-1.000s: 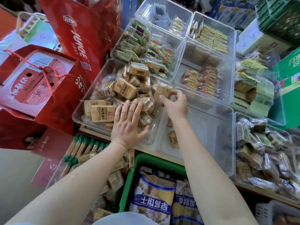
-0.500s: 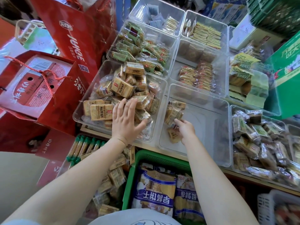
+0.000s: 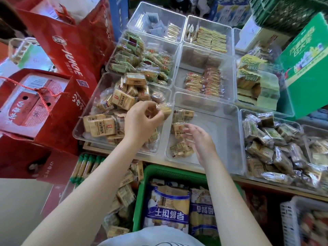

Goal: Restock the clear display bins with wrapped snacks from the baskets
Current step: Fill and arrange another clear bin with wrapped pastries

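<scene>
- The red gift bag [image 3: 71, 48] at the far left read "JUICE" in white; the blue bags in the green basket [image 3: 170, 174] carried Chinese print, upside down to you.
- Your left hand [image 3: 142, 119] pinched one wrapped snack [image 3: 164, 109] in its fingertips, over the seam between the full bin [image 3: 79, 134] and the nearly empty bin [image 3: 236, 139].
- That snack was a tan block in clear crinkled film, its long axis running left-right; I couldn't read its label.
- Your right hand [image 3: 200, 139] hovered with fingers loose and spread, holding nothing, above three packets [image 3: 181, 128] in the nearly empty bin.
</scene>
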`<state>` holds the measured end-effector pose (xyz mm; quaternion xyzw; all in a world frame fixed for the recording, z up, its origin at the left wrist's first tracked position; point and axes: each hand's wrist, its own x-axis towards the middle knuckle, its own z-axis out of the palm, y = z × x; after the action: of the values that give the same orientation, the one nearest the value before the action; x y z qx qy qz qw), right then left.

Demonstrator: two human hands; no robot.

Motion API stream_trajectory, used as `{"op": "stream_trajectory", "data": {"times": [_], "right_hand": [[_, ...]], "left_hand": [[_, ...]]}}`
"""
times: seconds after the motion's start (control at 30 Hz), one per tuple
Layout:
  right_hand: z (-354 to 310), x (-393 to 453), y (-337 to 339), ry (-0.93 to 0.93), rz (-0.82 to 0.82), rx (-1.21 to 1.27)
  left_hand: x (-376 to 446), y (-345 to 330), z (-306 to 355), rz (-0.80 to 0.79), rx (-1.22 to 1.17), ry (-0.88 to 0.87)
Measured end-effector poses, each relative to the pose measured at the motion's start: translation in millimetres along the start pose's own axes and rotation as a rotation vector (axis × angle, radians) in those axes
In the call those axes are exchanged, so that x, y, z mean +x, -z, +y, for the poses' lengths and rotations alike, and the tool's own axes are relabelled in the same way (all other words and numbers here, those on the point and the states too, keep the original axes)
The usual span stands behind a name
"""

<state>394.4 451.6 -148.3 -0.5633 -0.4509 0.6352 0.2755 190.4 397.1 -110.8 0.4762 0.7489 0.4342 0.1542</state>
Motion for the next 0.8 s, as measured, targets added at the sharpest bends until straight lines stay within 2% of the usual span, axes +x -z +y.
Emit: {"op": "stream_trajectory", "data": {"times": [0.1, 0.17, 0.23, 0.37, 0.47, 0.53, 0.67, 0.73, 0.8], "right_hand": [[-3.7, -11.9, -7.9, 0.045, -0.313, 0.137], [-4.1, -16.7, -10.0, 0.019, -0.357, 0.114], [-0.8, -15.9, -10.2, -0.029, -0.248, 0.030], [25.9, 10.1, 6.4, -0.144, 0.142, -0.108], [36.6, 26.0, 17.4, -0.171, 0.272, -0.334], [36.5, 30.2, 20.2, -0.181, 0.303, -0.457], [28.8, 26.2, 21.5, -0.174, 0.366, -0.698], [22.8, 20.1, 18.7, -0.051, 0.368, -0.724], [13.9, 9.8, 11.1, 0.106, 0.278, -0.677]], "left_hand": [[-11.0, -3.5, 21.6, -0.287, -0.331, 0.269], [-19.1, -12.3, 18.1, -0.400, -0.350, 0.307], [-27.2, -18.9, 2.6, -0.391, -0.163, 0.240], [-36.2, -24.9, -40.5, -0.207, 0.411, -0.043], [-39.2, -24.9, -56.2, -0.339, 0.606, -0.039], [-40.1, -26.6, -60.7, -0.371, 0.646, -0.019], [-36.2, -28.3, -62.2, -0.303, 0.557, 0.038], [-33.4, -26.1, -62.5, -0.248, 0.441, 0.063], [-31.6, -20.8, -58.6, -0.233, 0.306, 0.068]]}}
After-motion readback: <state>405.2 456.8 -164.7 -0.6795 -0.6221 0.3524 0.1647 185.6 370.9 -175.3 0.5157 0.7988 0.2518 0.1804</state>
